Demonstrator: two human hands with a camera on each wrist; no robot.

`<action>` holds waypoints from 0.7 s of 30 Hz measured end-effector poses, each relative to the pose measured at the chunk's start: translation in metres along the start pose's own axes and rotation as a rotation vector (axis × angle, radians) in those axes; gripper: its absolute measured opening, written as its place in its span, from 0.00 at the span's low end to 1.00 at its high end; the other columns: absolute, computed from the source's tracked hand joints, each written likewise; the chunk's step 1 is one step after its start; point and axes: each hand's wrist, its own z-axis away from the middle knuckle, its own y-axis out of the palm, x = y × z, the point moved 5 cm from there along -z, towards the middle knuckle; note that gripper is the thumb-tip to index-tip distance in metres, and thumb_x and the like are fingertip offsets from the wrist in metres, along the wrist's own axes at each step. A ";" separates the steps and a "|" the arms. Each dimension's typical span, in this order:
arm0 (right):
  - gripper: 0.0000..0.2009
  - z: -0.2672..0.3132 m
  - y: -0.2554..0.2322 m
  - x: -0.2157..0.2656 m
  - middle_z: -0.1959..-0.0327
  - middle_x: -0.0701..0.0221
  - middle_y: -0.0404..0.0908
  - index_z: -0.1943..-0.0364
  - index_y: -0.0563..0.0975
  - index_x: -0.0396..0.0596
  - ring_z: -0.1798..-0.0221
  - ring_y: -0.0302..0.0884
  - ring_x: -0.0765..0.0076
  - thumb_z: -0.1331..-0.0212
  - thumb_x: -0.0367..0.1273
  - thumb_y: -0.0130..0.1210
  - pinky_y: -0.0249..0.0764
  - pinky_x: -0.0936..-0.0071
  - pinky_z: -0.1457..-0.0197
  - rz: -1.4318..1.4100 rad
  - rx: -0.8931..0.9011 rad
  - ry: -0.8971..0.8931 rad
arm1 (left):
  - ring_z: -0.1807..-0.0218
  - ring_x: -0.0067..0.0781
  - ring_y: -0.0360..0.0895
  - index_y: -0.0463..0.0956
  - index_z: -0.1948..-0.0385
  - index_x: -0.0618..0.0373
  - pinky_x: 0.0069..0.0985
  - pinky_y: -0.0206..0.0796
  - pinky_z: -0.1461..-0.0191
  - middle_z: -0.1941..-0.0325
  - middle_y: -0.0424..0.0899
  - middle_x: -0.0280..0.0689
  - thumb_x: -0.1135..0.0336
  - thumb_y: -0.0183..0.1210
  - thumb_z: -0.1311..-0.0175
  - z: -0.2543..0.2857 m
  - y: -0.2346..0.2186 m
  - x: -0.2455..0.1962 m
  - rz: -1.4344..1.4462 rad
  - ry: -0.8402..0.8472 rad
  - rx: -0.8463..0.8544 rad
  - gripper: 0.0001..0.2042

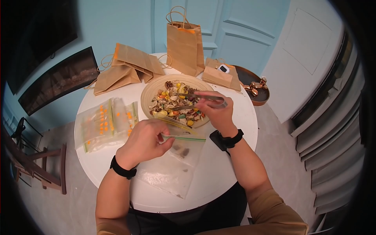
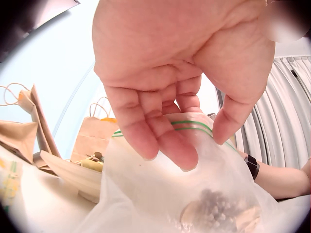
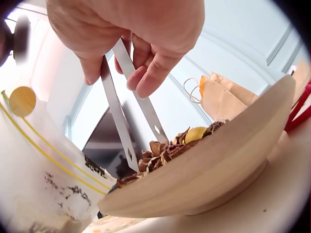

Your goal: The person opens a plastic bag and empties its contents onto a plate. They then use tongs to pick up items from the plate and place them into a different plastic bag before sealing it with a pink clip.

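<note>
My left hand pinches the green-striped top edge of a clear zip-lock bag, which lies slack over the near side of the table. A few small dark and brown pieces show through its plastic in the left wrist view. Metal tongs are held in my right hand, arms spread and pointing down. Their tips reach into a heap of dried potpourri, a mix of petals, cones and yellow pieces. The heap fills a round wooden dish just beyond the bag's mouth.
Flat zip-lock bags with orange marks lie on the left of the round white table. Behind the dish are a standing paper bag, toppled paper bags and a small white device. A dark tray stands beyond the right edge.
</note>
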 end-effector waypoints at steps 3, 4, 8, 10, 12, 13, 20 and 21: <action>0.15 0.002 0.003 -0.004 0.63 0.66 0.85 0.52 0.81 0.35 0.60 0.85 0.76 0.45 0.20 0.67 0.81 0.82 0.56 -0.017 0.012 0.057 | 0.78 0.33 0.81 0.75 0.78 0.65 0.24 0.73 0.76 0.78 0.79 0.42 0.72 0.69 0.49 0.000 -0.001 -0.001 -0.003 0.005 -0.005 0.10; 0.14 0.002 0.002 -0.005 0.63 0.65 0.86 0.53 0.81 0.35 0.60 0.85 0.76 0.45 0.20 0.67 0.81 0.81 0.56 -0.024 -0.005 0.059 | 0.78 0.33 0.81 0.75 0.78 0.65 0.24 0.73 0.76 0.78 0.79 0.42 0.71 0.69 0.49 0.000 -0.001 -0.001 -0.003 0.007 -0.009 0.10; 0.12 0.000 -0.001 -0.008 0.61 0.64 0.87 0.55 0.82 0.34 0.60 0.84 0.76 0.44 0.21 0.67 0.81 0.80 0.55 -0.047 -0.081 0.089 | 0.79 0.34 0.81 0.75 0.78 0.65 0.25 0.73 0.75 0.79 0.79 0.42 0.71 0.69 0.49 0.000 -0.001 -0.001 0.001 0.016 -0.016 0.10; 0.11 -0.001 -0.002 -0.008 0.61 0.64 0.87 0.57 0.82 0.34 0.61 0.84 0.76 0.43 0.22 0.67 0.81 0.79 0.55 -0.049 -0.124 0.080 | 0.79 0.34 0.81 0.75 0.77 0.65 0.25 0.73 0.75 0.79 0.79 0.42 0.71 0.69 0.49 0.000 -0.003 -0.003 -0.003 0.029 -0.016 0.10; 0.10 -0.002 -0.006 -0.011 0.62 0.65 0.87 0.59 0.82 0.35 0.62 0.83 0.76 0.43 0.24 0.67 0.81 0.79 0.55 -0.042 -0.167 0.040 | 0.79 0.34 0.80 0.75 0.77 0.64 0.25 0.73 0.75 0.79 0.79 0.42 0.71 0.69 0.49 0.000 -0.002 -0.002 -0.003 0.012 -0.004 0.10; 0.09 -0.003 -0.007 -0.013 0.62 0.65 0.87 0.59 0.83 0.35 0.62 0.83 0.77 0.43 0.25 0.67 0.81 0.79 0.55 -0.044 -0.184 0.053 | 0.79 0.34 0.80 0.75 0.77 0.64 0.25 0.73 0.75 0.78 0.79 0.42 0.71 0.69 0.49 0.001 -0.002 -0.001 -0.004 0.004 0.002 0.10; 0.09 -0.005 -0.016 -0.021 0.65 0.64 0.87 0.62 0.83 0.35 0.66 0.82 0.77 0.42 0.27 0.67 0.82 0.78 0.63 -0.111 -0.285 0.138 | 0.78 0.34 0.80 0.75 0.77 0.64 0.25 0.73 0.75 0.78 0.79 0.42 0.70 0.69 0.49 0.000 0.000 -0.001 -0.008 -0.004 0.000 0.10; 0.09 -0.006 -0.017 -0.021 0.65 0.64 0.87 0.62 0.83 0.35 0.66 0.82 0.77 0.41 0.27 0.67 0.82 0.78 0.65 -0.132 -0.297 0.144 | 0.78 0.34 0.80 0.75 0.77 0.64 0.25 0.73 0.75 0.78 0.79 0.42 0.70 0.69 0.49 0.000 -0.001 -0.001 -0.013 0.002 -0.001 0.10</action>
